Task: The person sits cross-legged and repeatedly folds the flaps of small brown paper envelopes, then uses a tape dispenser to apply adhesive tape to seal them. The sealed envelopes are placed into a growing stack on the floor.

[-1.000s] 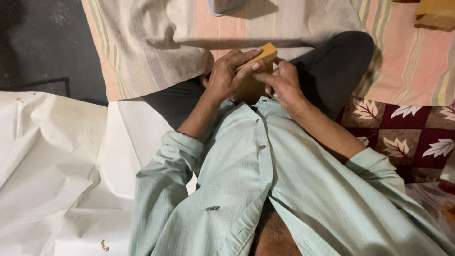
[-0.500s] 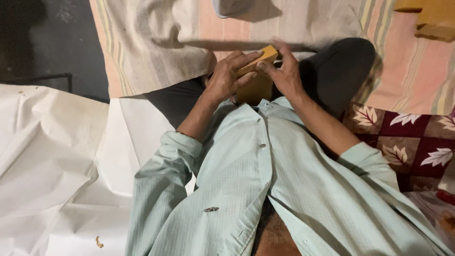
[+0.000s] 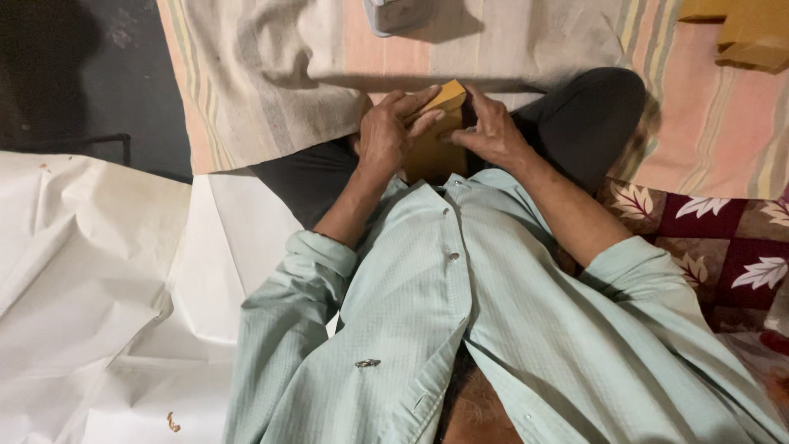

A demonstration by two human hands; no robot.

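A tan paper packet (image 3: 434, 140) is held upright in front of my chest by both hands. My left hand (image 3: 393, 131) grips its left side, fingers curled over the top edge. On the right side my right hand (image 3: 491, 131) pinches the same packet. I sit cross-legged in dark trousers (image 3: 588, 123) and a pale green shirt (image 3: 460, 329) with rolled sleeves. The packet's lower part is hidden behind my hands and shirt.
A striped cloth (image 3: 279, 74) covers the floor ahead, with a grey object (image 3: 399, 15) at the top edge. More tan packets (image 3: 744, 33) lie at the top right. White paper sheets (image 3: 99, 296) spread at left; a maroon leaf-patterned mat (image 3: 723, 238) lies at right.
The packet has turned slightly in my hands and my fingers have shifted along its top edge. My hands stay in the same place before my chest.
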